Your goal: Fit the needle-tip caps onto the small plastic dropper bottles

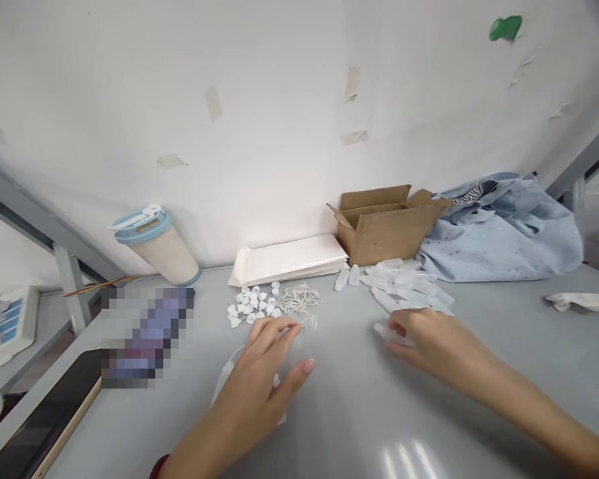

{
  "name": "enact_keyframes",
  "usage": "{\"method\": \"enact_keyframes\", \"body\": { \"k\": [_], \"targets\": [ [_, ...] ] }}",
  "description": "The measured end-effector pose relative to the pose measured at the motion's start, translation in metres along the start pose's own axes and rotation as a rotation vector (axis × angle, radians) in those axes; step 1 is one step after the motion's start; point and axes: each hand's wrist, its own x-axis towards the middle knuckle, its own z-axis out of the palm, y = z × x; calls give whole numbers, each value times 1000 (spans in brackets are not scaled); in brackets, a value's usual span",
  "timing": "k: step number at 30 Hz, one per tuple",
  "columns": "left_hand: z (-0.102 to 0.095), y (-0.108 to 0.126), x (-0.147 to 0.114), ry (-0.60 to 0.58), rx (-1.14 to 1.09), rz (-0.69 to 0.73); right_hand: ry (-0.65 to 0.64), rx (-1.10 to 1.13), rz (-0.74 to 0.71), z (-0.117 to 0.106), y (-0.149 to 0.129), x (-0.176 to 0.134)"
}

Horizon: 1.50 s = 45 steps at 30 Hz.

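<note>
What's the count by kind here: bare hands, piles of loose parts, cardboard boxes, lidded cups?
Bare hands: 2 (left hand, right hand)
Piles of loose parts: 3 (white caps, thin pale pieces, translucent bottles)
Cardboard boxes: 1 (open box)
Lidded cups: 1 (blue-lidded cup)
Total: 7

Blue-lidded tumbler [168, 251] nr wall [279, 153], phone [47, 416] front L, lt-blue bag [509, 236] back R.
</note>
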Motion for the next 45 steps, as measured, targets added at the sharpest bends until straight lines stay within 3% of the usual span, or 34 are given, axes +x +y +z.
{"method": "enact_keyframes", "body": {
  "k": [4,8,22,27,34,45],
  "targets": [
    [4,4,-3,-29,73,79,62,283,-263,2,-18,-11],
    [6,6,-6,-50,126,194,86,416,-363,8,-32,-18],
    [7,16,-9,-43,227,380,128,387,-438,16,-33,-19],
    [7,16,-10,-32,257,390,213,376,-523,22,-33,-19],
    [9,16,-8,1,277,398,203,416,-569,22,-35,-20],
    [19,19,-15,46,348,443,151,653,-420,26,-38,-22]
  ]
}}
